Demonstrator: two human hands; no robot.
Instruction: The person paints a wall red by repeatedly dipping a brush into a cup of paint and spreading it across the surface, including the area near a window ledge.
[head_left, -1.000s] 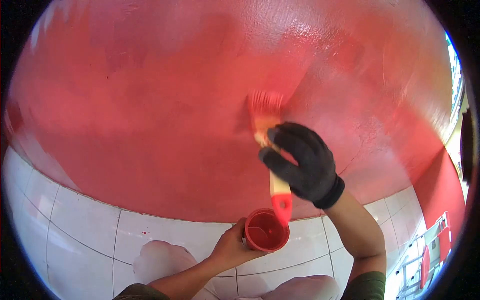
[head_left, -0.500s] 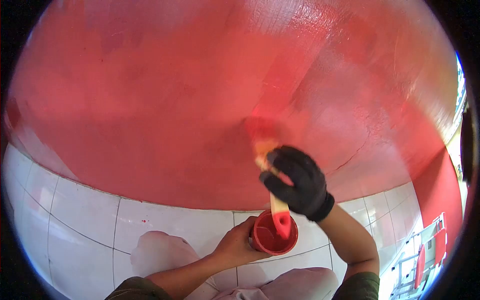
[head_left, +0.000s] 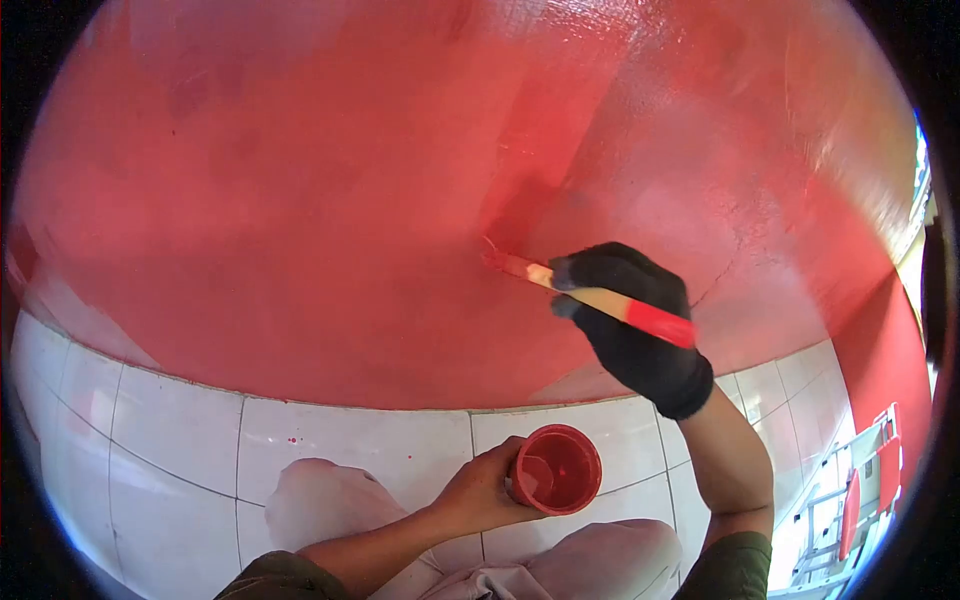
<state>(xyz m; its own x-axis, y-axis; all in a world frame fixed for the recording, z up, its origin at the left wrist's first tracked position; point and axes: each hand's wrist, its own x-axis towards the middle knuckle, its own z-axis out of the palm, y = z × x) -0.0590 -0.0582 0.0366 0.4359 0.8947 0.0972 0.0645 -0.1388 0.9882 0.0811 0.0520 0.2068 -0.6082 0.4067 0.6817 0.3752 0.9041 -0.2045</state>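
Note:
My right hand [head_left: 640,325], in a black glove, pinches a paintbrush [head_left: 605,300] with a pale wooden handle and a red end. The brush slants, its red bristles at the left against the red wall [head_left: 330,230], where a darker wet-looking stroke runs upward. Below, bare and wrapped around the side of a red paint cup [head_left: 558,428], is my left hand [head_left: 485,490]. The cup's mouth faces up and some red paint shows inside. The fingers of my left hand are partly hidden behind the cup.
White floor tiles [head_left: 175,420] meet the wall's lower edge, with small red drips on them. My knees [head_left: 325,500] are bent beneath the cup. A metal stepladder [head_left: 850,510] with red parts stands at the right, near another red wall section [head_left: 885,340].
My right hand has moved right and up, and the brush has swung from nearly upright to a flatter slant. Its handle end is no longer over the cup. My left hand barely moved.

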